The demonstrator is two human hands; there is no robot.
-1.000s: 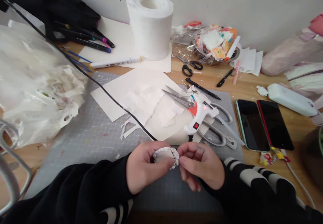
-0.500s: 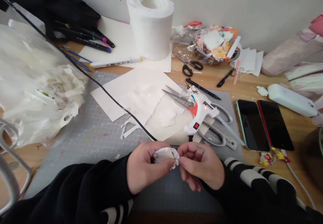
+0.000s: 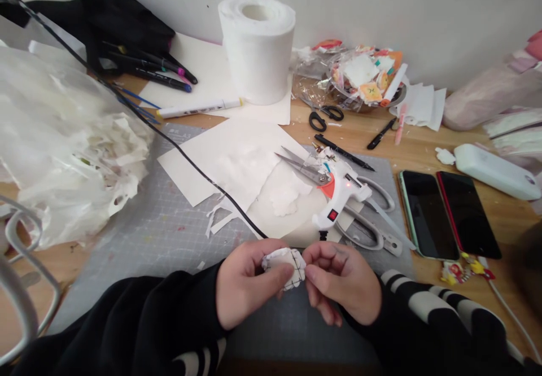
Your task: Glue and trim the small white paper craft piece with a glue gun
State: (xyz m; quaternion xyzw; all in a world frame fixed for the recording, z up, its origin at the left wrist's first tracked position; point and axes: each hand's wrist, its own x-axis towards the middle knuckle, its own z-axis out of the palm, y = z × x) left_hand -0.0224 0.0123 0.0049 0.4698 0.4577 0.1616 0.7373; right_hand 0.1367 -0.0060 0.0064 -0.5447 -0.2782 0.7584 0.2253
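Note:
Between my hands, low in the middle of the head view, is a small white paper piece (image 3: 297,262) with black drawn lines and a wavy edge. My left hand (image 3: 243,285) is closed on its left side, the thumb lying across its face. At its right edge, the curled fingers and thumb of my right hand (image 3: 349,285) pinch the rim. What lies behind the piece is hidden. Just beyond my right hand rests a white glue gun (image 3: 344,198), its small red light lit, on top of large grey-handled scissors (image 3: 300,167).
A grey cutting mat (image 3: 139,235) bears white paper sheets (image 3: 237,139). A black cord (image 3: 190,164) crosses them. Behind stands a white tissue roll (image 3: 257,54). A plastic bag of scraps (image 3: 71,156) lies left, two phones (image 3: 429,215) right. Small black scissors (image 3: 317,121) lie farther back.
The camera view has shifted slightly, moving everything a little right and down. The paper piece is tilted so more of its lined face shows. Both hands keep their hold.

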